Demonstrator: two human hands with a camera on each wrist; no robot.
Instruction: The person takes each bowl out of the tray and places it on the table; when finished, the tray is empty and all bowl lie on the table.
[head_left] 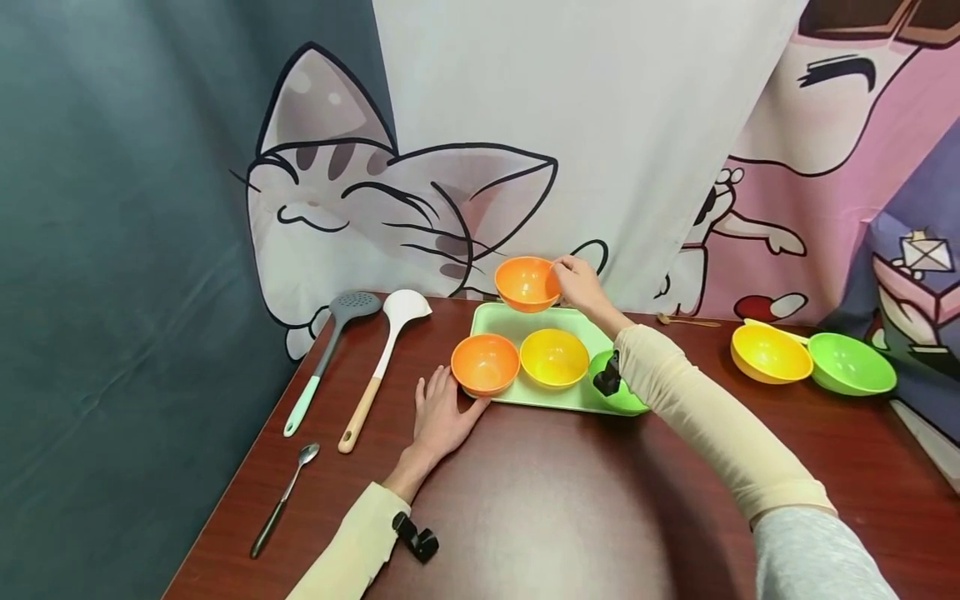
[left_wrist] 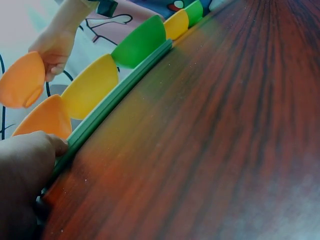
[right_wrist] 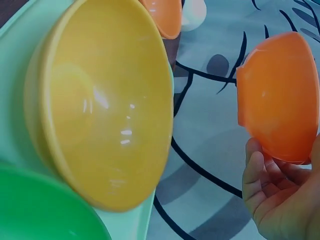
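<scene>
My right hand [head_left: 577, 282] pinches the rim of an orange bowl [head_left: 527, 283] and holds it in the air above the far end of a light green tray [head_left: 495, 321]. In the right wrist view the fingers [right_wrist: 260, 185] curl under that orange bowl [right_wrist: 280, 95]. On the tray stand another orange bowl [head_left: 484, 363], a yellow bowl [head_left: 553, 357] and a green bowl [head_left: 617, 393] partly hidden by my right forearm. My left hand [head_left: 438, 412] lies flat on the table, its fingers touching the tray's near left corner [left_wrist: 75, 142].
A slotted spoon [head_left: 330, 350], a white ladle [head_left: 382, 354] and a metal spoon [head_left: 285, 498] lie on the left of the dark wooden table [head_left: 570, 500]. A yellow bowl [head_left: 767, 352] and a green bowl [head_left: 851, 364] sit at the right. A cartoon cloth hangs behind.
</scene>
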